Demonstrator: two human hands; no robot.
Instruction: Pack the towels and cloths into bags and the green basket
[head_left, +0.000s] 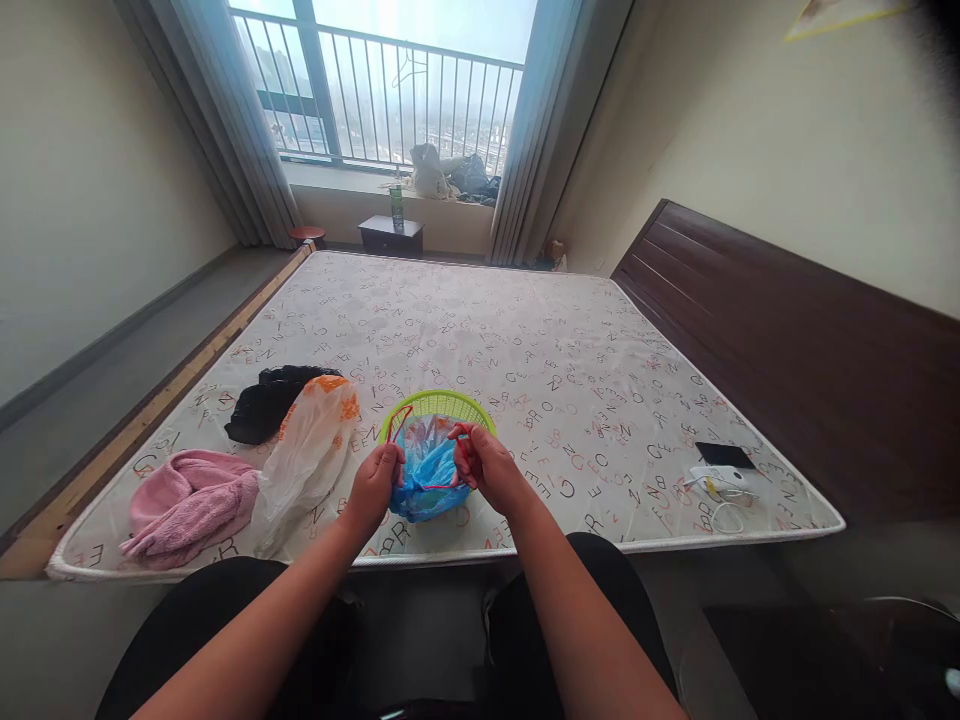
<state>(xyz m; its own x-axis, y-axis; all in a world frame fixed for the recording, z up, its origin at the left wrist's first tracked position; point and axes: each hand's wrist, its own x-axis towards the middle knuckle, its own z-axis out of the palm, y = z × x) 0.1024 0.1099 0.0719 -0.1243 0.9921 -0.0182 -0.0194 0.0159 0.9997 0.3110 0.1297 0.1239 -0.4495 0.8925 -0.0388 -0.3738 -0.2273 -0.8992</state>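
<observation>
A blue plastic bag (424,503) sits over the near side of a lime-green mesh basket (442,401) at the mattress's front edge. My left hand (382,470) is closed at the bag's left side, pinching a red drawstring (401,422) that loops up above its fingers. On the other side, my right hand (484,463) is curled shut around the red drawstring. Between the hands the string runs along the bag's near rim. Crinkled translucent plastic shows inside the basket.
Left of the basket lie a white plastic bag (304,455) with orange print, a black plastic bag (262,408) and a pink fluffy cloth (191,505). A phone (724,455) and a white device (724,481) with a cable lie rightward on the mattress (465,320). A dark headboard (780,340) borders it.
</observation>
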